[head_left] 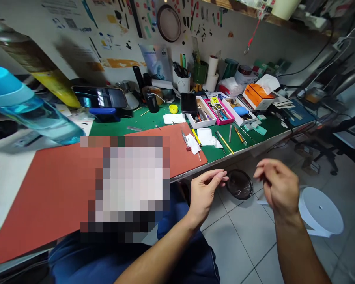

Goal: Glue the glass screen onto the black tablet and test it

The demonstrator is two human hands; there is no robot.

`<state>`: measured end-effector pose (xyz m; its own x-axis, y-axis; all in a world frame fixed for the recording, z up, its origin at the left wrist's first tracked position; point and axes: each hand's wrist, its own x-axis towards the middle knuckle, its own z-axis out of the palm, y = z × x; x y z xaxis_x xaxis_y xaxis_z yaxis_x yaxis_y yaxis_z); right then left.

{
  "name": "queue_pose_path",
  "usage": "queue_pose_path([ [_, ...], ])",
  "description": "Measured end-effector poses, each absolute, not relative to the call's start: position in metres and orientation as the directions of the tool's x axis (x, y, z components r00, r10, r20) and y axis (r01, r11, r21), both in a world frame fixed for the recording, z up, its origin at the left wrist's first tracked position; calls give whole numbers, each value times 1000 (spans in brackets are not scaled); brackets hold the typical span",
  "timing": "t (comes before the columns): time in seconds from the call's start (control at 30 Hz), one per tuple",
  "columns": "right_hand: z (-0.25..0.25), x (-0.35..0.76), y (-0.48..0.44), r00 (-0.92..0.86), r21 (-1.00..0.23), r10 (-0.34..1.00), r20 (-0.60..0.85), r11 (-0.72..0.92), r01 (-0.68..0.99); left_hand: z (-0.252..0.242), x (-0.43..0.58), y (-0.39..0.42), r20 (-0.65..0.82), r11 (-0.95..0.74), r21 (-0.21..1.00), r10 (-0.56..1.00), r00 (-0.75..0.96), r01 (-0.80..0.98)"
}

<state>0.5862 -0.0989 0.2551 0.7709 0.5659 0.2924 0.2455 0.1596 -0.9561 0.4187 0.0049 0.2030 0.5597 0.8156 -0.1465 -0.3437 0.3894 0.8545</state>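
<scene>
My left hand [205,189] is raised in front of the bench's edge, thumb and fingertips pinched together. Anything between those fingertips is too small to make out. To its right, my right hand [279,185] hangs in the air over the floor, its fingers curled in and slightly blurred; whether it holds something cannot be seen. Neither hand touches the bench. The nearest things on it are a red-brown mat [62,177], a white paper piece [193,144], a yellow cutter [196,137] and a gold-coloured rod [225,142].
Tool boxes [201,112], an orange tissue box [258,96] and a phone [102,97] on a blue stand line the green bench back. A blue-capped bottle [38,112] stands left. Below are a white stool [321,211] and a dark round bin [239,185]. A pixelated patch hides part of the mat.
</scene>
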Motion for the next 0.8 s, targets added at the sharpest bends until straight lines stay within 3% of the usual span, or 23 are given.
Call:
queue_pose_path([
  [0.1,239,539,-152,661,-992,750,9,-76,99,193,419,-11,-212,561,777,660,720,-286],
  [0.23,229,509,-172,617,-983,766,-182,-142,-113,187,415,-30,-235,692,694,477,847,-197],
  [0.5,237,503,-176,554,-889,781,-287,-2,-458,186,403,-44,-182,676,716,421,889,-173],
  [0.8,241,502,-167,601,-798,695,-394,65,-599,187,401,-39,-150,706,645,491,858,-292],
])
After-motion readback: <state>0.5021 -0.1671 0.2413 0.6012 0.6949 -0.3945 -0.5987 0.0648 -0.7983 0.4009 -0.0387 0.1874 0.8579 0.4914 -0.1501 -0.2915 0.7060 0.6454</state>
